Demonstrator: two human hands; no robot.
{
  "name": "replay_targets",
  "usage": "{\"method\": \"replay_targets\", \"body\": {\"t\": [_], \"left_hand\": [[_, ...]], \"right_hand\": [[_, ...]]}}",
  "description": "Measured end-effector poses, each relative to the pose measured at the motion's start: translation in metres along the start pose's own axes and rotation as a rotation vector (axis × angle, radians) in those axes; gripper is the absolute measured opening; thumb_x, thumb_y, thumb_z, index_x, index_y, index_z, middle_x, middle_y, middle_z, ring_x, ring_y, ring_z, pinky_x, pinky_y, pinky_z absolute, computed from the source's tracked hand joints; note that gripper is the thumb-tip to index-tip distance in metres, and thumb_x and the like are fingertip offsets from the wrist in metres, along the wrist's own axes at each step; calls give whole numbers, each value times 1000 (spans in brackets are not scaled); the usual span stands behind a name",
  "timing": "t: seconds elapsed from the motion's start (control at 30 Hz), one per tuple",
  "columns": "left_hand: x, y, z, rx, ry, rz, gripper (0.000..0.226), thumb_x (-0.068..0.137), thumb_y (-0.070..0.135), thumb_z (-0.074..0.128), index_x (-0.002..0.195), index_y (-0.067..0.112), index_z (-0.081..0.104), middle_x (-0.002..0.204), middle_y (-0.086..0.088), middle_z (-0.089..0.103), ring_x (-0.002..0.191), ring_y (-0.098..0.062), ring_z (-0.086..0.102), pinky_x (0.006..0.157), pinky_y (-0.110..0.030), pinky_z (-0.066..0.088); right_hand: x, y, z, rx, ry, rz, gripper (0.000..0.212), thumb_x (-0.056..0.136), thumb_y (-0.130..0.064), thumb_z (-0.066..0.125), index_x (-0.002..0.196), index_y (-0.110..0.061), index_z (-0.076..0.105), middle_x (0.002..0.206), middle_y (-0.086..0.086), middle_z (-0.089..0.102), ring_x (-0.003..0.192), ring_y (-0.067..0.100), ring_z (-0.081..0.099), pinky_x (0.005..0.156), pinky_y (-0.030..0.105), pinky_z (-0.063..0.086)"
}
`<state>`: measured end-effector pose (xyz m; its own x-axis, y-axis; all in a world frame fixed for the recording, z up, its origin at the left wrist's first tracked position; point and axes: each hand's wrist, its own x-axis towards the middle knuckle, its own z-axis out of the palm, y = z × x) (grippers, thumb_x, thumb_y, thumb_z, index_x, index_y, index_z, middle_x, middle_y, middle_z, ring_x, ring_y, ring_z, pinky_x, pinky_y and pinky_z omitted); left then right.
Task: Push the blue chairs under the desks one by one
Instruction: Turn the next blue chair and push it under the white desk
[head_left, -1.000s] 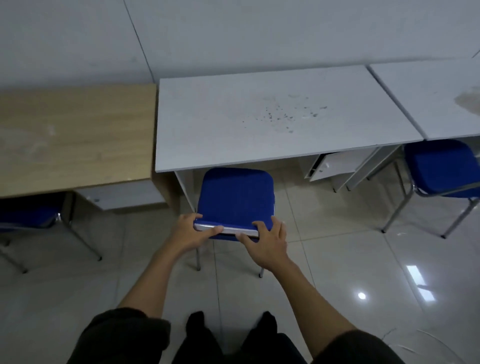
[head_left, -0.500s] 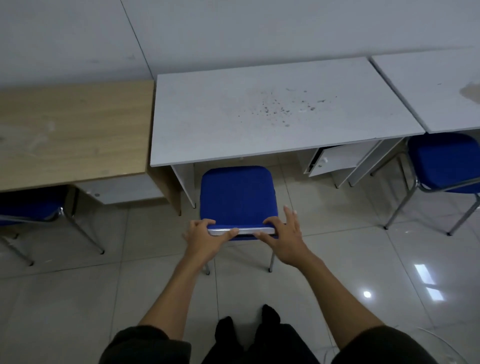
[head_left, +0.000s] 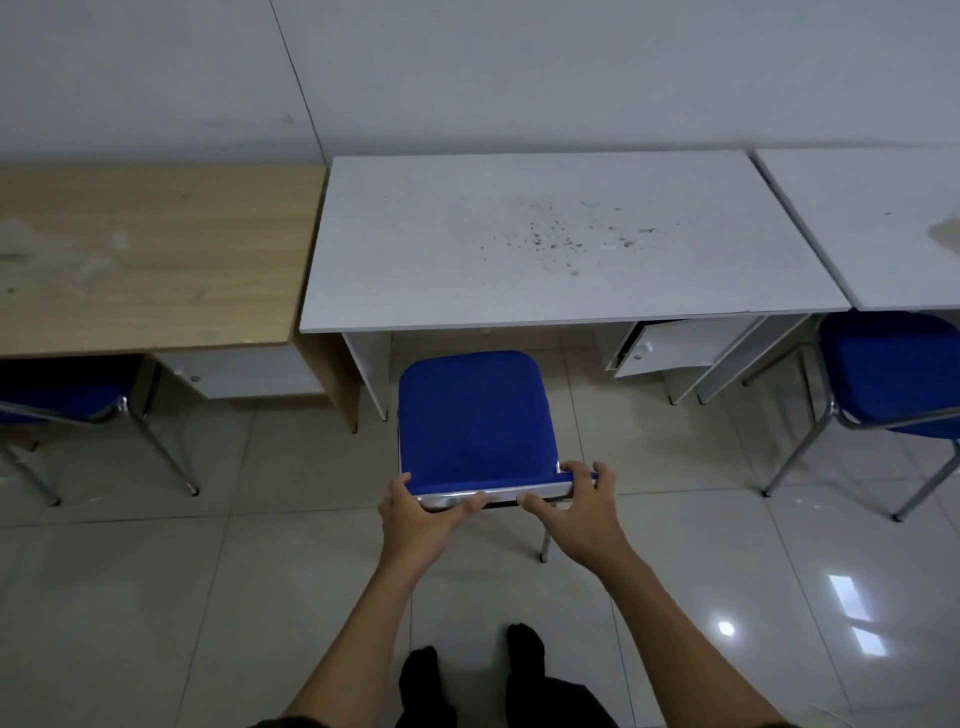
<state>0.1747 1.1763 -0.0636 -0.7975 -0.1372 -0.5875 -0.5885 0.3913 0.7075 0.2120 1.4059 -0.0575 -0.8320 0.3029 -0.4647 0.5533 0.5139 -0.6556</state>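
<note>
A blue chair (head_left: 472, 415) with a chrome frame stands on the tiled floor in front of the white desk (head_left: 561, 244). Its seat lies clear of the desk's front edge. My left hand (head_left: 421, 519) grips the left end of the chair's top rail, and my right hand (head_left: 579, 512) grips the right end. A second blue chair (head_left: 893, 369) sits partly under the white desk on the right (head_left: 872, 218). A third blue chair (head_left: 62, 387) is tucked partly under the wooden desk (head_left: 150, 249) on the left.
A white drawer unit (head_left: 670, 345) hangs under the middle desk's right side, its door slightly ajar. All three desks back onto a pale wall (head_left: 467, 67). Glossy floor tiles (head_left: 156, 597) stretch around me, and my feet (head_left: 472, 670) stand just behind the chair.
The chair has come back out from under the white desk, towards me. Both hands stayed on its top rail, and I have stepped back.
</note>
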Motion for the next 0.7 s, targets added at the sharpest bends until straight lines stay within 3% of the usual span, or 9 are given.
{"method": "replay_targets", "body": {"t": [0.13,0.3,0.4,0.53,0.7], "left_hand": [[13,1,-1,-40,19,59,122,51,68,97,149,24,39,154,-10,44,127,-28,58,89,-34,55],[43,28,-19,-20,36,93,115,50,69,95,145,28,44,150,-9,46,126,-28,57,94,-39,57],[64,47,-31,1,12,119,114,47,69,93,142,26,46,145,-8,50,123,-25,58,88,-34,55],[88,65,-39,2,-9,140,106,48,68,93,135,26,48,138,-6,55,114,-20,59,76,-24,50],[111,72,-28,15,-27,135,101,59,59,96,140,21,50,142,-9,54,122,-25,59,94,-36,56]], "right_hand": [[9,-4,7,108,21,-10,82,73,-63,80,139,-30,42,154,-5,11,141,34,36,109,52,48],[31,-29,17,194,83,-49,69,70,-62,82,124,-40,44,149,-12,11,136,31,32,94,36,47],[47,-47,20,218,95,-38,67,68,-65,81,120,-41,45,149,-12,9,135,32,26,90,35,41],[67,-64,23,206,114,-24,67,68,-67,79,119,-41,46,152,-7,10,134,35,28,93,38,45],[92,-65,17,193,100,-30,63,73,-60,83,121,-39,47,154,-3,9,136,35,30,95,36,43]]}}
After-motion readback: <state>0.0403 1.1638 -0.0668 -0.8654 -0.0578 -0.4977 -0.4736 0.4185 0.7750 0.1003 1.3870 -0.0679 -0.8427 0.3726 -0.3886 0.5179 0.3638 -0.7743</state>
